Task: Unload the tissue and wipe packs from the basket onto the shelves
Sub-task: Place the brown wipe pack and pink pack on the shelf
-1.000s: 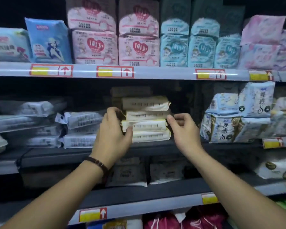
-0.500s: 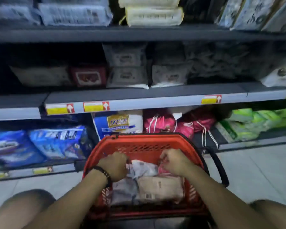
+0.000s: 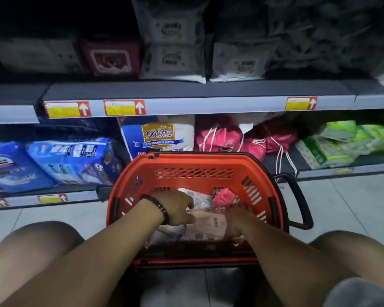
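Note:
The red basket [image 3: 193, 161] stands on the floor between my knees, below the shelves. Inside lie a beige pack [image 3: 208, 227], a white pack [image 3: 201, 199] behind it and a pink pack [image 3: 224, 194] at the far right. My left hand [image 3: 177, 209], with a dark bracelet on the wrist, reaches in. Its thumb and fingers close on the beige pack's left end. At the pack's right end lies my right hand [image 3: 237, 220], blurred by motion, so its grip is unclear.
The shelf [image 3: 208, 103] above the basket carries white wipe packs [image 3: 173, 63] and a red pack [image 3: 111, 58]. The bottom shelf holds blue packs [image 3: 69, 160], a blue and white bag [image 3: 157, 136], pink drawstring bags [image 3: 226, 136] and green packs [image 3: 333, 147]. The basket's black handle [image 3: 297, 202] hangs to the right.
A second ago both hands were at a stack of beige packs on a higher shelf. They have dropped into the basket, and the view has tilted down with them.

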### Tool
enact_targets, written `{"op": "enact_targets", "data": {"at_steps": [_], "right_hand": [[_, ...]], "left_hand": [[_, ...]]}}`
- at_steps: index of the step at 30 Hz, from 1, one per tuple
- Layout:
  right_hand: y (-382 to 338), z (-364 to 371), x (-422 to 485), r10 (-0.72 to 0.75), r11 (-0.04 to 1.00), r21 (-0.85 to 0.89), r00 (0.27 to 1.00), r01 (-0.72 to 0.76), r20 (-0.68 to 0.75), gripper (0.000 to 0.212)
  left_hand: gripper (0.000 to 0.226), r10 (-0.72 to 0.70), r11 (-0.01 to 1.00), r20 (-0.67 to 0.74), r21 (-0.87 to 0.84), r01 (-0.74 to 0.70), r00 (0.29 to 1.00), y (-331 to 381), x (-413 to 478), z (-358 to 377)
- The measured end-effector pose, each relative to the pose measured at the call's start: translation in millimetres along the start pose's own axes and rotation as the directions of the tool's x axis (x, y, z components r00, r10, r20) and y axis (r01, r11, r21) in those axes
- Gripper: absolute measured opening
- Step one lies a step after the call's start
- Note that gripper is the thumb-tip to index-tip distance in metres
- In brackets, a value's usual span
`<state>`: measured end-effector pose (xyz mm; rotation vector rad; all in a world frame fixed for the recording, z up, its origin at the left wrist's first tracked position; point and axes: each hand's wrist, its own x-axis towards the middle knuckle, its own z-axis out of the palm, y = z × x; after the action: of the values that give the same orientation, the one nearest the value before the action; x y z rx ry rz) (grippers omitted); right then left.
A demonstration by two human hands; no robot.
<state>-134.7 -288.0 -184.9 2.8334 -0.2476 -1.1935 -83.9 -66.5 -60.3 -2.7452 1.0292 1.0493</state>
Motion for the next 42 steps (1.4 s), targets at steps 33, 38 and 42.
{"op": "enact_targets", "data": {"at_steps": [33, 38, 42], "right_hand": [[44.4, -129.2, -112.5, -0.363, 0.262, 0.954, 0.931, 0.144, -0.041, 0.047], [17.5, -158.1, -120.4, -0.362, 0.038, 0.979, 0.916, 0.199, -0.172, 0.054], [0.8, -176.3, -127.5, -0.321, -0.305, 0.921, 0.884, 0.244, -0.34, 0.051]], "left_hand": [[0.081, -0.145, 0.022, -0.064, -0.998, -0.062, 0.987, -32.8, -55.2, -16.4], [0.037, -0.362, -0.228, -0.207, -0.926, -0.301, 0.909, -30.4, -70.9, -27.5], [0.043, -0.521, -0.269, -0.293, -0.835, -0.48, 0.802, -48.2, -90.3, -39.7]]}}
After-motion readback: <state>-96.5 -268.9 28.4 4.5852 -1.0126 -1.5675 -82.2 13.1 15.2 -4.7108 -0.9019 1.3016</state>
